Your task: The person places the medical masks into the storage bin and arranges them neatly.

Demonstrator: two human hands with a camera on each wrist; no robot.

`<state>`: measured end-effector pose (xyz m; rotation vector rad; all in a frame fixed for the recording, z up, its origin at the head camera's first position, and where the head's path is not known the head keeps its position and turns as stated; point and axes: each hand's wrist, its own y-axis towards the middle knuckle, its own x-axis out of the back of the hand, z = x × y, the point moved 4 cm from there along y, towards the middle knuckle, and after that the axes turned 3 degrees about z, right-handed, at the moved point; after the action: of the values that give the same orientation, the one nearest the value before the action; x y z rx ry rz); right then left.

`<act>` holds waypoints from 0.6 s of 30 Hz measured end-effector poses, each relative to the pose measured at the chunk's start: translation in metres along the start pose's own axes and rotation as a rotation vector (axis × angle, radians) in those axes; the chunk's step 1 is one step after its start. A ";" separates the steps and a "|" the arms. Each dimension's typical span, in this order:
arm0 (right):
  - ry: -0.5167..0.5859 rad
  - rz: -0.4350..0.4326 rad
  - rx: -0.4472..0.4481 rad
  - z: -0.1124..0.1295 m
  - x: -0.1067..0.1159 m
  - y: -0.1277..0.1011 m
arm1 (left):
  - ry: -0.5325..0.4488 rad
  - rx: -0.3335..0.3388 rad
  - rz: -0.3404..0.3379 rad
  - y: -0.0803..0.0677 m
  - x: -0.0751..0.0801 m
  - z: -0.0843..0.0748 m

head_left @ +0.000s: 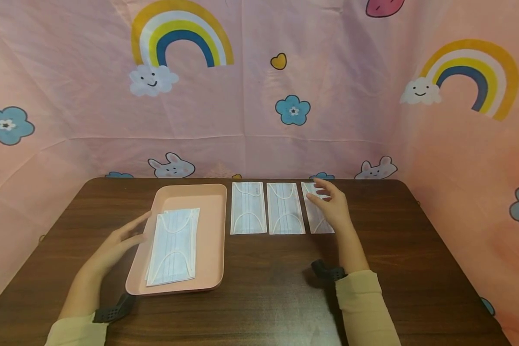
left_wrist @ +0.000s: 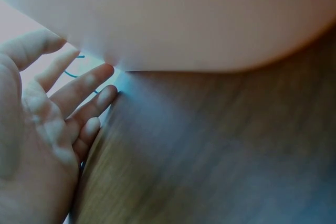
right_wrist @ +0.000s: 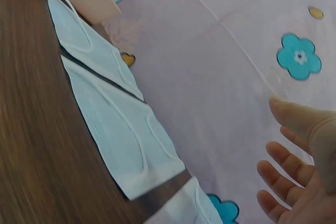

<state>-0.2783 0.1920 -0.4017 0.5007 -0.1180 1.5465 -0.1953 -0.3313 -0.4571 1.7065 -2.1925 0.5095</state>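
A pink tray (head_left: 212, 226) lies on the left part of the table, with a small stack of pale blue face masks (head_left: 173, 247) inside. At the tray's left rim is my left hand (head_left: 112, 247), its fingers loosely extended and the fingertips at the edge. Three more masks form a row right of the tray: a left mask (head_left: 248, 209), a middle mask (head_left: 285, 209) and a right mask (head_left: 315, 218). Over the right mask hovers my right hand (head_left: 334, 206), thumb and fingers apart with nothing between them; it partly covers that mask.
The dark brown wooden table (head_left: 264, 298) ends at the back against a pink patterned cloth (head_left: 251, 96), which also hangs along both sides. A black wrist strap (head_left: 112, 310) is on the left wrist and another strap (head_left: 328, 270) on the right.
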 end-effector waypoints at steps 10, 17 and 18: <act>0.062 -0.025 -0.086 -0.028 0.017 0.001 | 0.010 -0.003 -0.002 0.000 0.000 0.001; 0.059 -0.049 -0.142 -0.048 0.029 -0.003 | 0.000 -0.013 -0.005 0.001 0.000 0.001; 0.046 -0.056 -0.148 -0.050 0.030 -0.003 | -0.002 -0.013 -0.005 0.001 0.000 0.001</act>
<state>-0.2856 0.2392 -0.4355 0.3485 -0.1799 1.4813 -0.1962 -0.3317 -0.4582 1.7058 -2.1878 0.4914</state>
